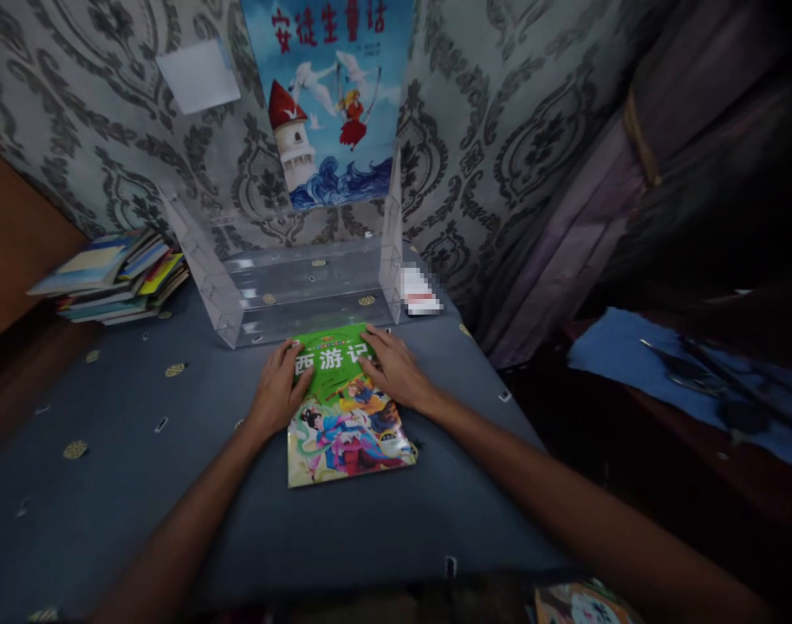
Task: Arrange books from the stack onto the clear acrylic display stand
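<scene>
A picture book (344,420) with a green top, white Chinese title characters and colourful cartoon figures lies face up on the dark blue tablecloth. My left hand (282,386) grips its upper left side, thumb on the cover and fingers along the edge. Opposite it, my right hand (396,368) holds the upper right side the same way, fingertips at the top corner. Just beyond the book stands a clear plastic rack (392,243) with stepped shelves. A blue book (334,104) with a red tower and white birds is upright at the rack's top.
On the left, a stack of books (120,273) sits by a brown panel (19,251). A blurred-out white item (422,295) lies right of the rack. Patterned cloth (474,130) covers the back; a blue cloth (630,355) with dark objects is at right. Another book (581,604) shows below the table edge.
</scene>
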A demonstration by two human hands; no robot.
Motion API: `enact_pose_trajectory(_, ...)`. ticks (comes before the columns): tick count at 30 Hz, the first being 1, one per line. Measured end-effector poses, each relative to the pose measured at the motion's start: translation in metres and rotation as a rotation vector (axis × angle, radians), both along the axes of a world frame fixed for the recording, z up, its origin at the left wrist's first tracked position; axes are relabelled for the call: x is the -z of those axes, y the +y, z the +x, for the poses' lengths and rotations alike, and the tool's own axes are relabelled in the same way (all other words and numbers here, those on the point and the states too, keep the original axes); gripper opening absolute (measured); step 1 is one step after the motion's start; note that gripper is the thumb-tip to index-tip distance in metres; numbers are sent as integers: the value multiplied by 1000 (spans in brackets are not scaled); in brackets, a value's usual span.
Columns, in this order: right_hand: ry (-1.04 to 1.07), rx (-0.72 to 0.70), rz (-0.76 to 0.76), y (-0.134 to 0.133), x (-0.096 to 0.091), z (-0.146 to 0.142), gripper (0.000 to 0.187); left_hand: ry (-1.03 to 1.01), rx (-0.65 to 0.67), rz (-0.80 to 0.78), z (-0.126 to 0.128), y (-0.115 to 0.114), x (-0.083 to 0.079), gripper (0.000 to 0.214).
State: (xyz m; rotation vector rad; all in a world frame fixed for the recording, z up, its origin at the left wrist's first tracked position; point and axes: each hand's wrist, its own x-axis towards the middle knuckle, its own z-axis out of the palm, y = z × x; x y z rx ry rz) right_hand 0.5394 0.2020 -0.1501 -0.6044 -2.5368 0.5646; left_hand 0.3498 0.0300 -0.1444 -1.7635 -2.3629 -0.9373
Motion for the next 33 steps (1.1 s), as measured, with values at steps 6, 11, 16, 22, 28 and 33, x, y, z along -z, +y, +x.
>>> enact_pose_trajectory(6,45,-2,-47,2,2,-4,45,-25,7,22,-3,-1,-1,40)
enact_pose_trajectory(11,84,6,-71,-8,2,7,41,-37,-17,75,-8,0,0,35)
enact_pose_trajectory(16,98,-5,-62,-25,4,29,39,-43,-57,111,-16,2,4,30)
enact_pose_trajectory(22,70,6,-76,-33,-2,37,38,-52,-78,110,-18,2,7,33)
enact_pose_trajectory(28,53,15,-64,-33,-4,37,38,-55,-65,104,-18,0,7,35)
enact_pose_trajectory(33,67,6,-62,-34,-5,38,38,-58,-52,105,-18,-1,7,35)
